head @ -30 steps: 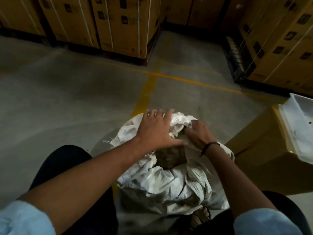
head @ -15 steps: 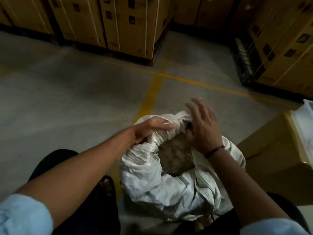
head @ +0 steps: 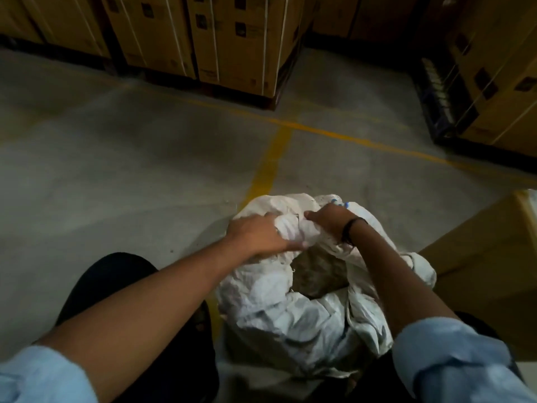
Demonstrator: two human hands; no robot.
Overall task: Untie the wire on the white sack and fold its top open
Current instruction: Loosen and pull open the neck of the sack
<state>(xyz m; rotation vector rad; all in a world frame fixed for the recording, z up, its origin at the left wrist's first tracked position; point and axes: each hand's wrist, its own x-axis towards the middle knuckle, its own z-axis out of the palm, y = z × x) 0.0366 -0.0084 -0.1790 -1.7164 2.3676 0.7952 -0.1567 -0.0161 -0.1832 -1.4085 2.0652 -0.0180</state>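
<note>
Since its mouth gapes, white sack (head: 290,318): seemingly untied, fold unfinished
left hand (head: 255,234): grips bunched rim
right hand (head: 328,220): grips rim alongside

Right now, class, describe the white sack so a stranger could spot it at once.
Follow the yellow line down the concrete floor toward the camera to the white sack, beside a brown cardboard box. It alone is crumpled and white, its top gripped by the left hand and right hand.
</note>
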